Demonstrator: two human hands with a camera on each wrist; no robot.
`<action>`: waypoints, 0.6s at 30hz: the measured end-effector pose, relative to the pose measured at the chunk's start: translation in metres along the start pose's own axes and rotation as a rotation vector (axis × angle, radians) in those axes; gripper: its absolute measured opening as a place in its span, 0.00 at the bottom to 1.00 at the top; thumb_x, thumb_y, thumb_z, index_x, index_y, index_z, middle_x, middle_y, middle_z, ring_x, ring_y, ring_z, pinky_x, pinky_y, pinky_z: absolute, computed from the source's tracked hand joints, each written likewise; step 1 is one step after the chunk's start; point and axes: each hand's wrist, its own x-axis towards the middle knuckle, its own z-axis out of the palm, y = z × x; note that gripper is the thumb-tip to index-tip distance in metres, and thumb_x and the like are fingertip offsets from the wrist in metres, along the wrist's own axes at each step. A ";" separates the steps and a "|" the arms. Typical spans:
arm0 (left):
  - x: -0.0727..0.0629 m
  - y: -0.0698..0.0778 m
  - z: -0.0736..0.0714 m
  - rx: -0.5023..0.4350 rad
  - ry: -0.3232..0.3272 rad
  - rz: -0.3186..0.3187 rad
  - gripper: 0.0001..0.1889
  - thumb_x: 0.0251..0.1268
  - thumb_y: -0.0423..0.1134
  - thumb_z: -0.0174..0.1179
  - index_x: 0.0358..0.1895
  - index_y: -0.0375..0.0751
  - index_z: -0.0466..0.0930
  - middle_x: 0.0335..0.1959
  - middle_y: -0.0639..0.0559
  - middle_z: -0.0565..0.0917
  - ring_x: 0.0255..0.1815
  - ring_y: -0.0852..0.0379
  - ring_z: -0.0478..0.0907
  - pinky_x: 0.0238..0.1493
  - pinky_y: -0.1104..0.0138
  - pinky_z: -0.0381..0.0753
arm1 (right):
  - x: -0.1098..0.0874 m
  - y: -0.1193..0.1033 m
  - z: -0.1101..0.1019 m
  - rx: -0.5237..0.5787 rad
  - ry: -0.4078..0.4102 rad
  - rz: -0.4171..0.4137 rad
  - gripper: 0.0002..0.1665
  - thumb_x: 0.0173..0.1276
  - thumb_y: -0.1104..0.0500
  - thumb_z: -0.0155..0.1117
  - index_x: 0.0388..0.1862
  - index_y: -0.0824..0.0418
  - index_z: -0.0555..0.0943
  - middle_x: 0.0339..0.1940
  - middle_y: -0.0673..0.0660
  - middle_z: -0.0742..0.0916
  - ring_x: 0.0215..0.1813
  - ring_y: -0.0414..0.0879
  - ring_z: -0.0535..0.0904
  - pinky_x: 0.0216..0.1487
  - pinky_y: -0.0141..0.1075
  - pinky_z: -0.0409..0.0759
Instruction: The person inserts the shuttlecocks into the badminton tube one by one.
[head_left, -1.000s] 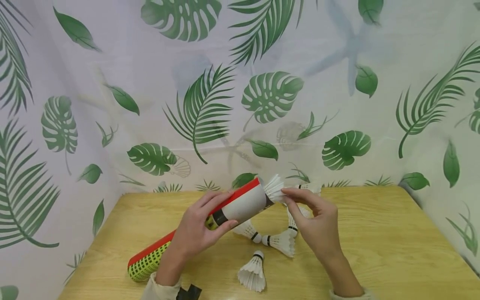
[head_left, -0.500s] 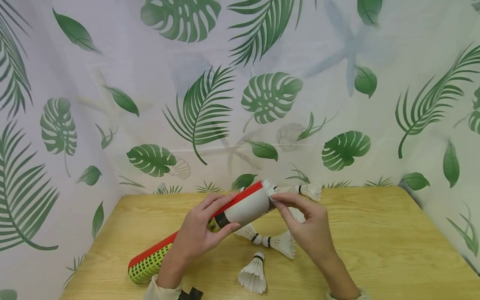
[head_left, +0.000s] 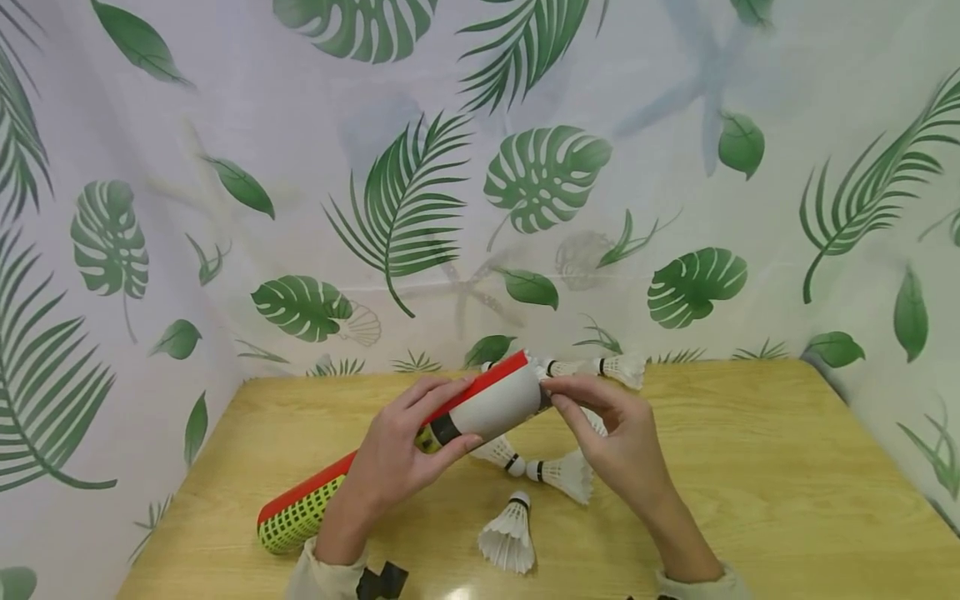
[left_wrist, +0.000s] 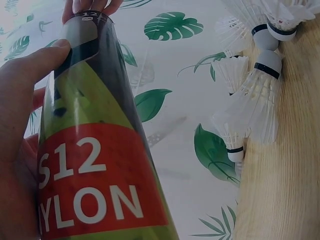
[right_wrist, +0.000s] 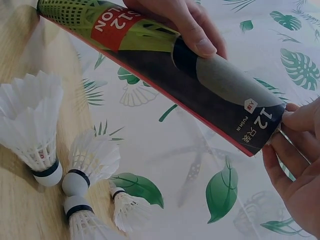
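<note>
A shuttlecock tube (head_left: 495, 408) in red, grey and yellow-green netted print slants up to the right, its far end raised. My left hand (head_left: 393, 454) grips it around the middle, thumb on the near side. At the raised mouth, my right hand (head_left: 618, 433) pinches the feathered end of a shuttlecock (head_left: 535, 364); most of that shuttlecock is hidden inside the tube. In the right wrist view, the right fingertips sit right at the tube's rim. Lettering on the tube wall (left_wrist: 95, 175) reads "S12" and "YLON" in the left wrist view.
Several white shuttlecocks lie on the wooden table (head_left: 750, 467): one near the front (head_left: 506, 537), a pair cork to cork (head_left: 566, 479) behind it, others along the back (head_left: 622, 371). A leaf-patterned cloth (head_left: 420, 200) rises behind the table.
The shuttlecock at the mouth has slid into the tube, leaving only feather tips showing. My right hand has moved left to the rim; the left hand keeps its grip.
</note>
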 end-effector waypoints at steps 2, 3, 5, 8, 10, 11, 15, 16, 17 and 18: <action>0.000 0.000 -0.001 0.003 0.001 0.001 0.31 0.66 0.56 0.69 0.72 0.59 0.74 0.61 0.58 0.79 0.55 0.58 0.80 0.49 0.61 0.85 | 0.001 0.000 0.001 0.019 0.003 -0.017 0.17 0.65 0.81 0.63 0.49 0.70 0.86 0.46 0.64 0.89 0.49 0.44 0.87 0.51 0.34 0.84; 0.001 0.000 -0.001 0.004 0.000 0.001 0.31 0.66 0.56 0.69 0.72 0.59 0.75 0.61 0.58 0.79 0.55 0.58 0.80 0.49 0.61 0.85 | 0.001 0.000 0.001 0.024 0.002 -0.019 0.17 0.65 0.81 0.63 0.49 0.70 0.86 0.46 0.64 0.89 0.49 0.43 0.87 0.51 0.34 0.84; 0.000 -0.001 -0.002 0.006 0.000 0.000 0.31 0.66 0.56 0.69 0.72 0.60 0.75 0.61 0.58 0.79 0.55 0.58 0.80 0.49 0.61 0.85 | 0.001 0.000 0.002 0.030 -0.004 -0.024 0.17 0.66 0.82 0.62 0.49 0.70 0.86 0.46 0.65 0.88 0.49 0.44 0.87 0.51 0.34 0.84; 0.000 -0.002 -0.004 0.009 0.002 -0.003 0.31 0.67 0.56 0.68 0.72 0.60 0.74 0.61 0.58 0.79 0.54 0.58 0.80 0.48 0.62 0.85 | 0.002 -0.003 0.000 0.030 -0.021 0.001 0.17 0.67 0.81 0.62 0.51 0.69 0.85 0.48 0.64 0.88 0.52 0.45 0.86 0.53 0.35 0.83; 0.000 -0.003 -0.005 0.009 0.005 -0.005 0.31 0.67 0.56 0.68 0.72 0.60 0.74 0.61 0.58 0.78 0.53 0.59 0.80 0.46 0.62 0.85 | 0.003 -0.005 -0.003 0.028 -0.037 0.023 0.18 0.68 0.80 0.61 0.53 0.69 0.85 0.51 0.63 0.88 0.54 0.46 0.86 0.55 0.36 0.83; 0.000 -0.004 -0.006 0.011 0.009 -0.004 0.31 0.67 0.56 0.68 0.72 0.60 0.74 0.61 0.58 0.78 0.52 0.59 0.80 0.45 0.63 0.85 | 0.003 -0.006 -0.004 0.026 -0.044 0.030 0.18 0.69 0.79 0.61 0.54 0.69 0.84 0.51 0.63 0.88 0.55 0.48 0.86 0.56 0.37 0.82; 0.000 -0.005 -0.009 0.029 0.024 -0.010 0.31 0.66 0.55 0.70 0.72 0.60 0.74 0.60 0.58 0.78 0.51 0.59 0.80 0.44 0.63 0.85 | 0.002 -0.006 -0.013 0.001 -0.060 0.062 0.18 0.70 0.78 0.61 0.56 0.68 0.83 0.52 0.63 0.87 0.56 0.50 0.85 0.59 0.38 0.81; -0.001 -0.006 -0.009 0.036 0.029 -0.011 0.31 0.66 0.54 0.70 0.72 0.59 0.75 0.60 0.57 0.79 0.50 0.58 0.80 0.44 0.63 0.85 | 0.001 -0.004 -0.016 -0.014 -0.062 0.069 0.18 0.71 0.77 0.61 0.56 0.68 0.83 0.52 0.63 0.87 0.55 0.49 0.85 0.59 0.37 0.81; -0.001 -0.008 -0.010 0.044 0.033 -0.013 0.31 0.66 0.54 0.70 0.72 0.58 0.75 0.60 0.56 0.79 0.50 0.58 0.80 0.44 0.63 0.85 | -0.001 -0.003 -0.018 -0.031 -0.063 0.074 0.18 0.71 0.77 0.61 0.56 0.68 0.83 0.52 0.64 0.87 0.55 0.49 0.86 0.59 0.36 0.81; -0.002 -0.009 -0.011 0.052 0.037 -0.018 0.31 0.66 0.54 0.70 0.71 0.58 0.75 0.60 0.56 0.79 0.49 0.58 0.80 0.43 0.63 0.85 | -0.003 -0.001 -0.020 -0.055 -0.059 0.086 0.17 0.71 0.76 0.62 0.56 0.66 0.84 0.51 0.63 0.88 0.54 0.48 0.86 0.58 0.35 0.81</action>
